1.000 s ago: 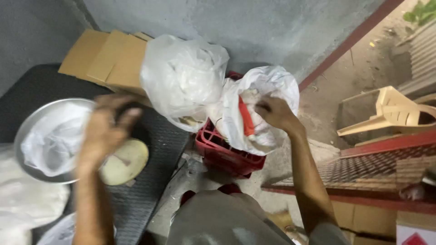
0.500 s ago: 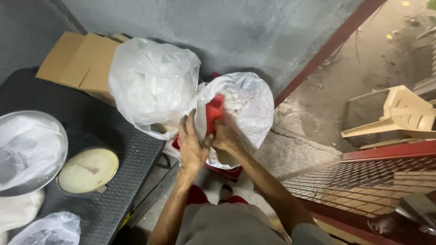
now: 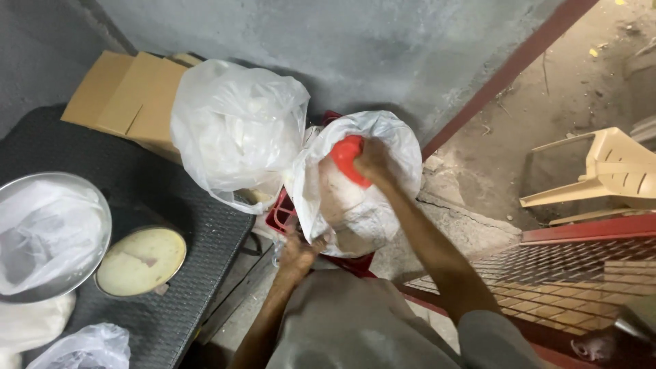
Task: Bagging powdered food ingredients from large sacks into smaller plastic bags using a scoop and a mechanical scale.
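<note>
Right hand [image 3: 372, 160]: closed on a red scoop [image 3: 347, 158] inside the open white bag [image 3: 369, 205].
Left hand [image 3: 297, 254]: clamped on the bag's lower edge.
Bag: seated in a red crate [image 3: 283, 212], beside the black bench's right edge [image 3: 225, 225].
Neighbour: a tied clear bag [image 3: 236, 130] is leaned alongside.

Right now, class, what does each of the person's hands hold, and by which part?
The right hand grips the red plastic scoop at its edge; the left hand holds the white plastic bag by its lower edge.
</note>
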